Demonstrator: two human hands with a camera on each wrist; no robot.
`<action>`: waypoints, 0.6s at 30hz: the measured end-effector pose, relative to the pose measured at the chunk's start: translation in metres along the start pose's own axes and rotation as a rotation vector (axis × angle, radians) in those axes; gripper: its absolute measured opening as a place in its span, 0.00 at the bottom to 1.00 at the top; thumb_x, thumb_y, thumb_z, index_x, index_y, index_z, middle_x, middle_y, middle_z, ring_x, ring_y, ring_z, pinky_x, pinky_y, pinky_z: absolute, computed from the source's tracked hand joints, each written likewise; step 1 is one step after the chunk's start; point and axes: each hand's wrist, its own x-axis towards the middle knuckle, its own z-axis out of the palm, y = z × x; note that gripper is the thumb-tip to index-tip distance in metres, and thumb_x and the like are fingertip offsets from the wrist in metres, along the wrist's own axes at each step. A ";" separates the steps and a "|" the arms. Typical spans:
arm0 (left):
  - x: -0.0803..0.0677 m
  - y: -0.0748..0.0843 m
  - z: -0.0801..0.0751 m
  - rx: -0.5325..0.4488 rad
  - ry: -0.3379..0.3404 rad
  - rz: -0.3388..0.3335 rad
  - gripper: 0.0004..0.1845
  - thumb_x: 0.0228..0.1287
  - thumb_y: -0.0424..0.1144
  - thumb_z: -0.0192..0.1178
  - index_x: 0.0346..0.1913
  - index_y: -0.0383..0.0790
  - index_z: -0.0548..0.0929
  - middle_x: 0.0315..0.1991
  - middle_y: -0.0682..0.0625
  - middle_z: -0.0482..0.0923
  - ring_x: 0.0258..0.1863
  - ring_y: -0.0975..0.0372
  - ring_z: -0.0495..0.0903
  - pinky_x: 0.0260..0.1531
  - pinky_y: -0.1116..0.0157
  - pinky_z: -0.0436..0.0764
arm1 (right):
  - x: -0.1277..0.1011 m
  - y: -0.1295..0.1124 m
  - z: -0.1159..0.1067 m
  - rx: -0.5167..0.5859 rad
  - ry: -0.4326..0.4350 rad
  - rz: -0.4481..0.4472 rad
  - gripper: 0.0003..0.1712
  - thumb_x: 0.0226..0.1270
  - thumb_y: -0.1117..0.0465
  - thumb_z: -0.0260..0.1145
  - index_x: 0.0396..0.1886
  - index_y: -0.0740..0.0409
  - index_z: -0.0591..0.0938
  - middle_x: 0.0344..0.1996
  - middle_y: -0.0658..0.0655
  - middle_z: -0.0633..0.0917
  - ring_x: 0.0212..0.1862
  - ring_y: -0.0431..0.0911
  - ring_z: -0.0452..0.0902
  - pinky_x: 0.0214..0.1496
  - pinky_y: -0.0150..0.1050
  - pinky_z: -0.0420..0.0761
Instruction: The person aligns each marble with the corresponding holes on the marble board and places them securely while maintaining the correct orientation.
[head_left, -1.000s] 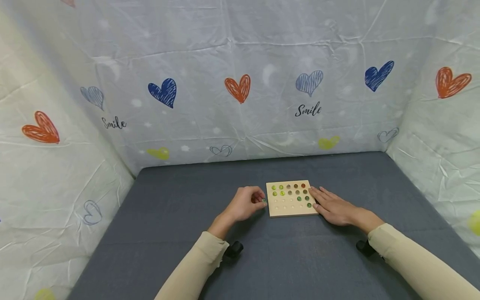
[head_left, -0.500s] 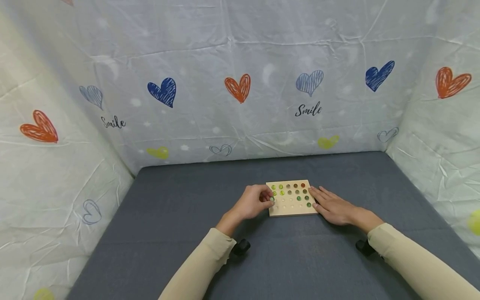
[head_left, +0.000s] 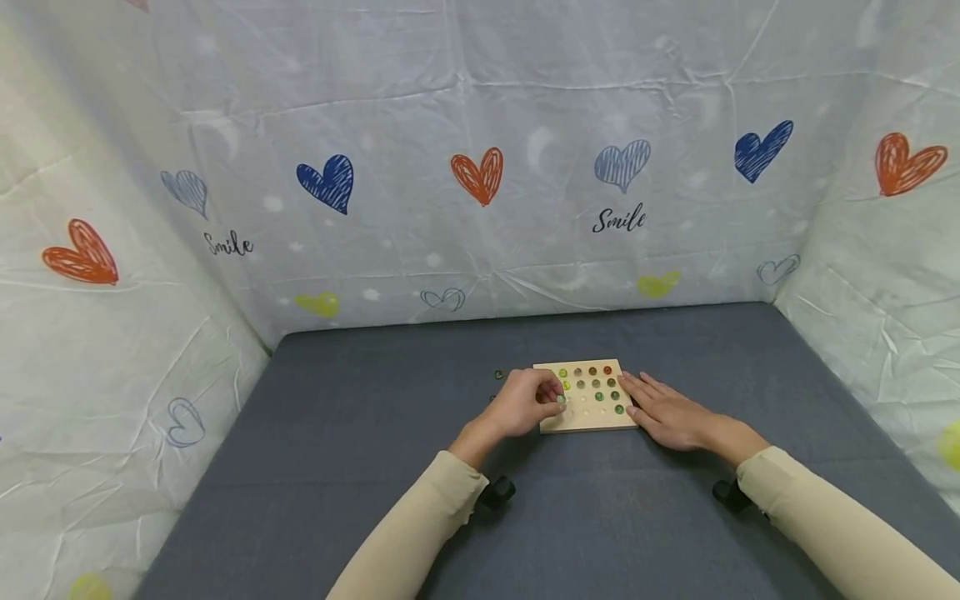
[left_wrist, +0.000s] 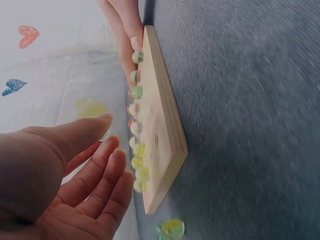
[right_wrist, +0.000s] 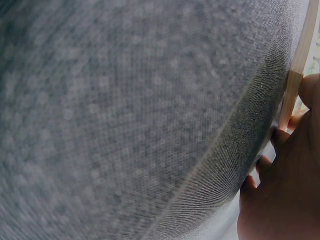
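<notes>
i see my left hand pinching a green marble over the left edge of the wooden board at frame centre, right hand spread flat against its right side, and i judge a loose pinch could drop it among seated marbles.

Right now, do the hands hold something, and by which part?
The left hand pinches a marble between thumb and fingertip. The right hand only rests flat against the wooden board.

green, yellow and red marbles on pale wooden board, grey cloth
</notes>
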 end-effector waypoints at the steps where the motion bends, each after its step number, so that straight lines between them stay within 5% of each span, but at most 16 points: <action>1: 0.001 0.001 0.002 0.001 -0.001 0.002 0.05 0.66 0.32 0.70 0.41 0.37 0.84 0.33 0.51 0.82 0.31 0.66 0.79 0.35 0.69 0.79 | 0.000 0.000 0.000 -0.003 0.000 -0.002 0.35 0.86 0.50 0.45 0.82 0.64 0.53 0.81 0.67 0.52 0.80 0.69 0.43 0.77 0.65 0.49; 18: 0.015 0.014 0.024 0.003 -0.028 0.036 0.05 0.66 0.32 0.70 0.40 0.36 0.84 0.33 0.50 0.82 0.30 0.67 0.78 0.35 0.71 0.77 | -0.001 0.005 0.002 -0.011 0.006 -0.013 0.36 0.86 0.48 0.44 0.82 0.64 0.53 0.80 0.67 0.53 0.79 0.69 0.44 0.76 0.65 0.50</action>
